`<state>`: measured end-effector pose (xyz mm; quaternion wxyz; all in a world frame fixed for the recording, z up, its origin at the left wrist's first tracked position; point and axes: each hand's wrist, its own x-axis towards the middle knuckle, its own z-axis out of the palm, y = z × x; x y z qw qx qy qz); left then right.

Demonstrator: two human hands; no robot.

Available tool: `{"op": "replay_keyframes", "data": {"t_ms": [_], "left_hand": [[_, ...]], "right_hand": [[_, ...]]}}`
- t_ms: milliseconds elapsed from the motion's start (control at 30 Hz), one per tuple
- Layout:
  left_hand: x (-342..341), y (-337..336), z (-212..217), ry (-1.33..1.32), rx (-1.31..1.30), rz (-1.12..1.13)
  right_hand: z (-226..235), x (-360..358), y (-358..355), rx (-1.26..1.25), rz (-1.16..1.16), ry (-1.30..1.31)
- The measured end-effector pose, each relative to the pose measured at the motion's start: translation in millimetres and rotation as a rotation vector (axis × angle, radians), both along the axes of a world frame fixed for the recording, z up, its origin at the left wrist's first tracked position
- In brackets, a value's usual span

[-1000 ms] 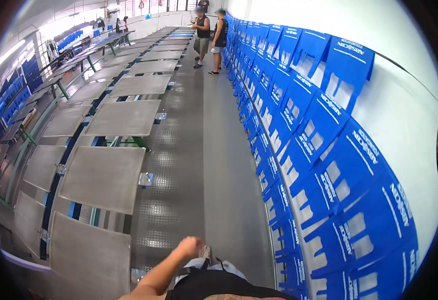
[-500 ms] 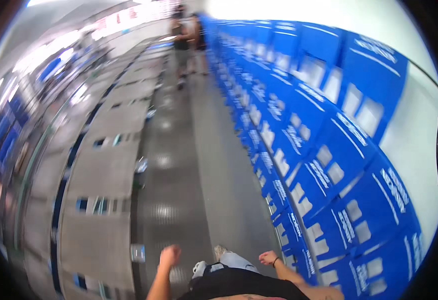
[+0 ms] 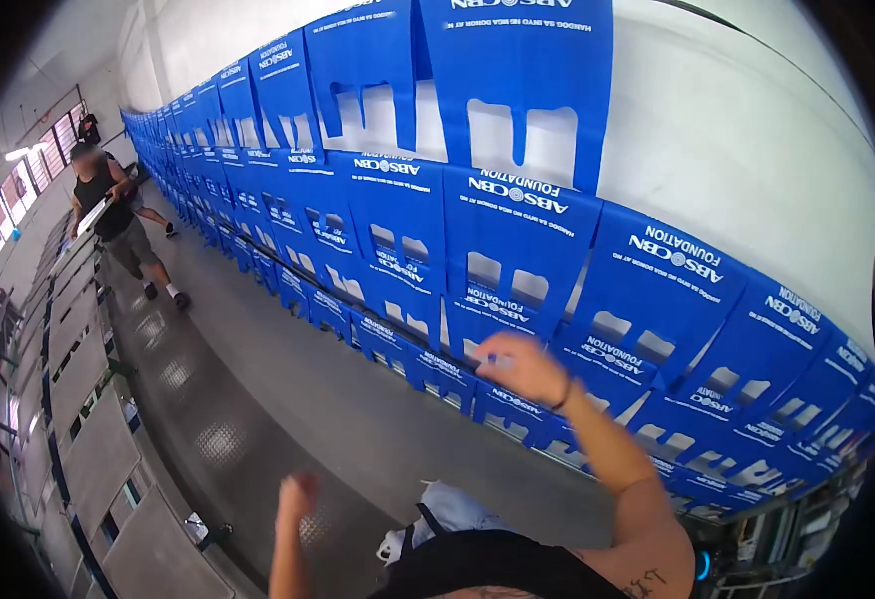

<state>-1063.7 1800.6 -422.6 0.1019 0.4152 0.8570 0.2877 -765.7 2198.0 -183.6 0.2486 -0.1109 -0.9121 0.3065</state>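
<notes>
My right hand [image 3: 525, 367] is raised in front of the lower rows of blue bag-shaped sheets [image 3: 522, 225], its thumb and fingers apart with nothing seen between them. I cannot tell whether it touches a sheet. These sheets have cut-out handle openings at the bottom and white print, and they hang along the wall in overlapping rows. My left hand [image 3: 298, 493] is held low over the aisle floor, slightly blurred, with the fingers curled in and nothing visible in them.
A long table [image 3: 146, 534] with grey flat panels runs along the left. Down the aisle [image 3: 258, 399], a person [image 3: 118, 210] in a dark sleeveless top holds a light flat frame [image 3: 95, 215]; another person is partly hidden behind. Racks [image 3: 792, 534] stand at the lower right.
My view has swung right toward the hanging blue sheets. The right hand has risen and reached forward toward them. The people down the aisle now appear nearer and farther left.
</notes>
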Motion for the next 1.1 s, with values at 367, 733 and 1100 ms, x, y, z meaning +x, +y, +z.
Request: {"op": "replay_keyframes", "data": {"t_ms": [367, 733, 1100], "left_hand": [[-71, 408, 403, 0.229, 0.691, -0.434], [-78, 640, 602, 0.277, 1.116, -0.101], [-112, 675, 611, -0.066, 1.273, -0.521]], "right_hand": [[327, 66, 207, 0.971, -0.628, 0.332], [406, 57, 270, 0.735, -0.609, 0.072], [411, 28, 280, 0.461, -0.390, 0.208]]}}
